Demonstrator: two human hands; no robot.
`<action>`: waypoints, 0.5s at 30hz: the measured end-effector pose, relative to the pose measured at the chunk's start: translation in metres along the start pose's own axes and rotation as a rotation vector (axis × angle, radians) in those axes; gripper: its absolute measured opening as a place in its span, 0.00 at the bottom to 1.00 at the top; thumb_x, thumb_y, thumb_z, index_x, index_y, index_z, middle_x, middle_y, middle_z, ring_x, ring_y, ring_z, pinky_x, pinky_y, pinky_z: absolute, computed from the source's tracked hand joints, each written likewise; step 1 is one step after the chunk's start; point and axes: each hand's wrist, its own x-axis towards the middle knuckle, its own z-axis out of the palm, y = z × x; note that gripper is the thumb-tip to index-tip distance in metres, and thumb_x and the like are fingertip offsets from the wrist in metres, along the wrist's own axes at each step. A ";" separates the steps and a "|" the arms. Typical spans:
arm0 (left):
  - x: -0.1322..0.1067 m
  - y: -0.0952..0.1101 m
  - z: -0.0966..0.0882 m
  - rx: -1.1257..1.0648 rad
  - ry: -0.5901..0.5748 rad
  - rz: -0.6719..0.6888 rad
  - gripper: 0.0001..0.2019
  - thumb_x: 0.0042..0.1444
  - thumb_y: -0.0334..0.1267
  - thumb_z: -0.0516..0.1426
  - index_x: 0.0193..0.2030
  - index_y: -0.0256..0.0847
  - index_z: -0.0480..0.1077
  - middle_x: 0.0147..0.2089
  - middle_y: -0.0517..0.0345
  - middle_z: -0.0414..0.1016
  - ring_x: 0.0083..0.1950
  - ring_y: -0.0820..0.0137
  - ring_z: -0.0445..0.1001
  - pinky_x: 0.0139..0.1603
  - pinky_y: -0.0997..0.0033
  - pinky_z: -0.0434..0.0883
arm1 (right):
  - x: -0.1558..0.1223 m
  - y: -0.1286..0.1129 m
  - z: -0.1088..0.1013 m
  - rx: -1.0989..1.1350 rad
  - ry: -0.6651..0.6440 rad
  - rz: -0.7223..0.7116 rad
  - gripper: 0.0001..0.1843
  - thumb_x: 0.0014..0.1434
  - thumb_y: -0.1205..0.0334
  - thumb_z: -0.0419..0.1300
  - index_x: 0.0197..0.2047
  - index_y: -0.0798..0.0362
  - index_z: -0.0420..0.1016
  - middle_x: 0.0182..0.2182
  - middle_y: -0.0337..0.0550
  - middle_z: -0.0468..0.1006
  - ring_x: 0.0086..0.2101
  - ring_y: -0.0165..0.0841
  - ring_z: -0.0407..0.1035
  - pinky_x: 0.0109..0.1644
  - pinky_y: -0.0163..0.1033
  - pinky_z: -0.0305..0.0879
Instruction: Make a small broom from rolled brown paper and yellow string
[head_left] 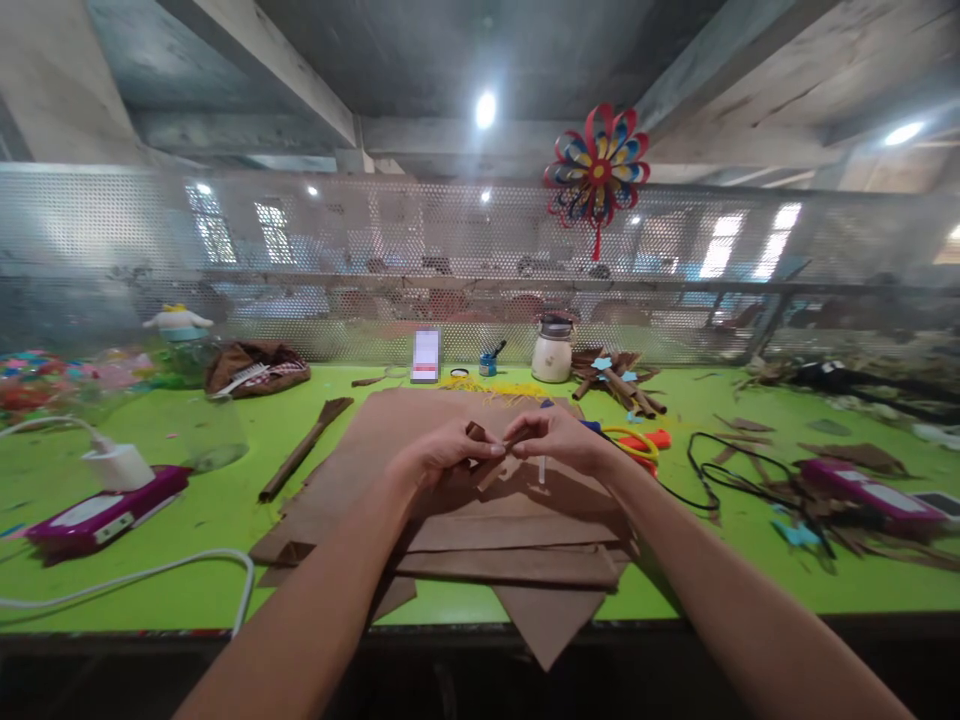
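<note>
Both my hands meet over a stack of brown paper sheets [480, 520] on the green table [195, 500]. My left hand [442, 455] pinches a small folded strip of brown paper [480, 450] between thumb and fingers. My right hand [559, 438] pinches the same strip from the other end, fingers closed. A small white stick [541, 470] stands just below my right hand.
A rolled brown paper stick [304, 450] lies left of the stack. A pink device [97, 512] with a white charger and cable sits far left. Scissors [637, 443], a black cord [720, 475], a white jar [553, 355], a phone [425, 356] and brown rolls [615, 380] lie behind and right.
</note>
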 end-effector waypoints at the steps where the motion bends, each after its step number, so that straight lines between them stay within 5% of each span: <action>1: -0.001 0.001 0.000 0.010 0.007 0.001 0.13 0.40 0.41 0.63 0.29 0.32 0.72 0.23 0.58 0.69 0.19 0.81 0.60 0.19 0.77 0.51 | 0.000 0.000 -0.001 -0.005 -0.006 -0.003 0.13 0.44 0.65 0.64 0.36 0.56 0.75 0.30 0.41 0.76 0.30 0.28 0.68 0.36 0.36 0.64; 15: 0.000 0.000 0.002 0.017 0.000 -0.024 0.11 0.38 0.38 0.64 0.29 0.34 0.72 0.22 0.61 0.68 0.19 0.80 0.60 0.19 0.78 0.52 | -0.004 -0.013 0.000 -0.008 -0.039 -0.043 0.10 0.43 0.64 0.63 0.32 0.58 0.76 0.27 0.41 0.76 0.29 0.29 0.69 0.37 0.36 0.64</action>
